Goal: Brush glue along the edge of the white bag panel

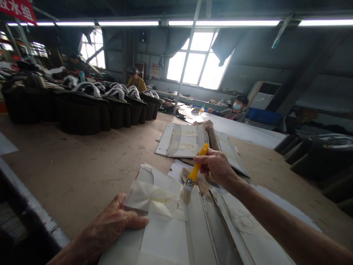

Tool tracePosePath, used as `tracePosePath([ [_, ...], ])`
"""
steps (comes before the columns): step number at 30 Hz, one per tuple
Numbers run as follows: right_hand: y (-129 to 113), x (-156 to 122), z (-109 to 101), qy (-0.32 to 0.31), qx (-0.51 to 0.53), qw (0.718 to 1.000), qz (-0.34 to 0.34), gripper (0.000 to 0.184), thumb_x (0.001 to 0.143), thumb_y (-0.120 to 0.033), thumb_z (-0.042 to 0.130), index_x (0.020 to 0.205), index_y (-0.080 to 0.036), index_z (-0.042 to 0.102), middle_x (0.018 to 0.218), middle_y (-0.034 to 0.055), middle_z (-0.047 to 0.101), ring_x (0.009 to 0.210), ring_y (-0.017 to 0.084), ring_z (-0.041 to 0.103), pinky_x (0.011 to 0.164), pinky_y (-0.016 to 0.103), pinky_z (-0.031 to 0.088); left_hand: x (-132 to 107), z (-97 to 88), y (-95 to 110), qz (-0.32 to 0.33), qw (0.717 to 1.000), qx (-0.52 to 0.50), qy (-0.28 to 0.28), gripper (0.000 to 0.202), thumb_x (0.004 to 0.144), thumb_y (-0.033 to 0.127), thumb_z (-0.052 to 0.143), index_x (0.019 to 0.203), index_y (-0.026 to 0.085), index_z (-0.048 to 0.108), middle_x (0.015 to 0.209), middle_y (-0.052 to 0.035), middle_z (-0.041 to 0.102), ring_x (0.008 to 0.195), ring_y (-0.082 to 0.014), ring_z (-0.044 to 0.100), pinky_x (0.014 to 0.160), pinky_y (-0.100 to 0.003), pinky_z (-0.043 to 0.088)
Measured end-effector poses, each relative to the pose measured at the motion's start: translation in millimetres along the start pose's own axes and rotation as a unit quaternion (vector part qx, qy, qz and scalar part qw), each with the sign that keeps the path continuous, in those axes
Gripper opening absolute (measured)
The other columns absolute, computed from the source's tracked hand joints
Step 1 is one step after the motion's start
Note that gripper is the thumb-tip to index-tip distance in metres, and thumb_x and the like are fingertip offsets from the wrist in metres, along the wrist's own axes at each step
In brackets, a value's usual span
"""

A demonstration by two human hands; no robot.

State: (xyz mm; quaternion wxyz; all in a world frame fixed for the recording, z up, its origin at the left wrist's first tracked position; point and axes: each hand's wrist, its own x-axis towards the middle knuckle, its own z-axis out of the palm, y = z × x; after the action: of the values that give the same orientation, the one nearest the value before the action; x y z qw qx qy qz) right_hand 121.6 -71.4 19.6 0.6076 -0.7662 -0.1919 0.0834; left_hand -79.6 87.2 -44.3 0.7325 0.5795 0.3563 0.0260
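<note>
My right hand [216, 165] grips a paintbrush [199, 162] by its yellow handle. Its pale bristles point down onto the right part of a white panel [165, 235], which has a translucent yellowish strip across it and a small ring-like outline. At the panel's left edge is my left hand [118, 215], the thumb on top and the fingers partly hidden underneath. To the right lies another white panel [248, 224] with brownish edges, partly covered by my right forearm. Beyond my right hand, more white panels [184, 141] lie with beige fabric [211, 138] between them.
Dark bag-like pieces with white-wrapped handles [85, 110] stand in a row at the left back of the brown-covered table [82, 165]. More dark pieces [317, 154] sit at the right. Two people work farther back, near a white sheet [248, 130] and a blue crate [263, 116].
</note>
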Motion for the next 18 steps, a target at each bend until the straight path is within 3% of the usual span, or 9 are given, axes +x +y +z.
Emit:
tracePosePath([
  [7, 7.4, 12.9, -5.7, 0.057, -0.015, 0.998, -0.004, 0.014, 0.056, -0.023, 0.062, 0.058, -0.014, 0.053, 0.039, -0.0001, 0.05, 0.031, 0.01, 0.041, 0.027, 0.017, 0.03, 6.5, -2.7, -6.1, 0.002, 1.0, 0.001, -0.004, 0.058, 0.042, 0.023, 0.073, 0.093, 0.017, 0.046, 0.067, -0.0027, 0.066, 0.063, -0.0232, 0.062, 0.056, -0.031, 0.049],
  [13, -3.9, -13.2, -9.3, 0.135, -0.033, 0.989, -0.057, 0.015, 0.063, -0.025, 0.065, 0.065, -0.013, 0.055, 0.041, -0.0014, 0.051, 0.033, 0.009, 0.043, 0.029, 0.016, 0.033, 10.1, -3.3, -7.6, 0.01, 0.999, -0.007, -0.035, 0.062, 0.042, 0.024, 0.073, 0.098, 0.013, 0.048, 0.071, -0.0054, 0.067, 0.064, -0.0238, 0.062, 0.055, -0.03, 0.049],
  [15, -10.1, -31.0, -11.7, 0.145, -0.037, 0.984, -0.101, 0.019, 0.067, -0.029, 0.067, 0.07, -0.013, 0.057, 0.043, -0.0024, 0.052, 0.034, 0.009, 0.044, 0.032, 0.016, 0.036, 7.6, -2.0, -4.8, 0.012, 0.998, -0.025, -0.055, 0.061, 0.041, 0.023, 0.074, 0.097, 0.013, 0.05, 0.07, -0.0051, 0.068, 0.061, -0.0226, 0.062, 0.053, -0.029, 0.049],
  [18, -13.4, -57.6, -15.8, 0.127, -0.081, 0.963, -0.225, 0.021, 0.075, -0.034, 0.067, 0.079, -0.015, 0.06, 0.048, -0.0034, 0.055, 0.04, 0.009, 0.05, 0.04, 0.016, 0.044, 4.2, -0.8, 0.0, 0.02, 0.993, -0.04, -0.109, 0.051, 0.042, 0.022, 0.072, 0.089, 0.011, 0.056, 0.068, -0.0057, 0.068, 0.056, -0.0195, 0.06, 0.051, -0.027, 0.047],
])
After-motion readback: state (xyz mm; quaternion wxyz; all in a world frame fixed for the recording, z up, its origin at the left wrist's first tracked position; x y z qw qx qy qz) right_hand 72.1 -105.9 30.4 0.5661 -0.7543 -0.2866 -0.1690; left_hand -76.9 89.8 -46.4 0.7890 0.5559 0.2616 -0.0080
